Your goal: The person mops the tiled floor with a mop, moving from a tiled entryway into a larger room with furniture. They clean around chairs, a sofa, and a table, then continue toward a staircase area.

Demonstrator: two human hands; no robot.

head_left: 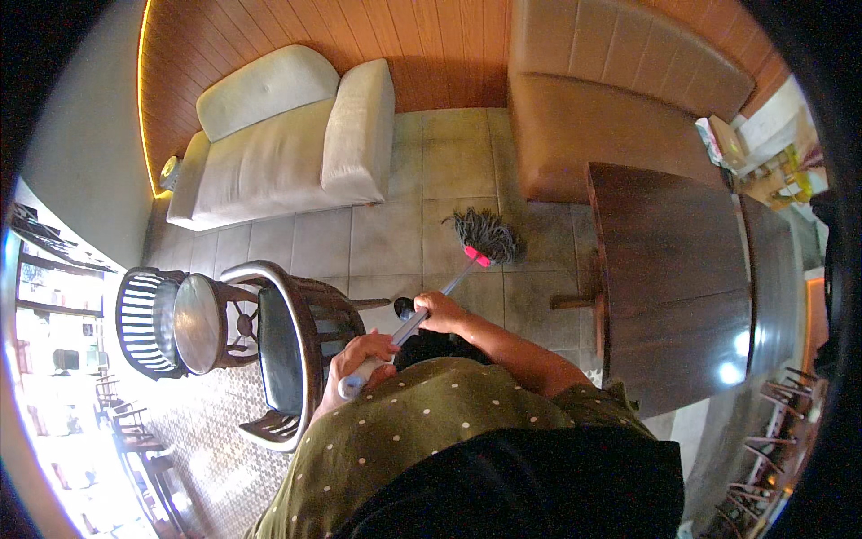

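Note:
A mop (488, 235) with dark grey strands and a pink-red head rests on the tiled floor ahead of me. Its pale handle (412, 326) slants back toward my body. My left hand (363, 356) is wrapped round the handle close to its top end. Farther down the same handle, my right hand (437, 313) grips it with closed fingers. The strands fan out on the tiles between the sofa and the brown bench.
A cream sofa (269, 153) stands at the far left, a brown padded bench (611, 126) at the far right. To my right is a dark wooden table (673, 269). A wooden armchair (284, 350), a round table (199, 323) and a slatted chair (136, 319) stand to my left.

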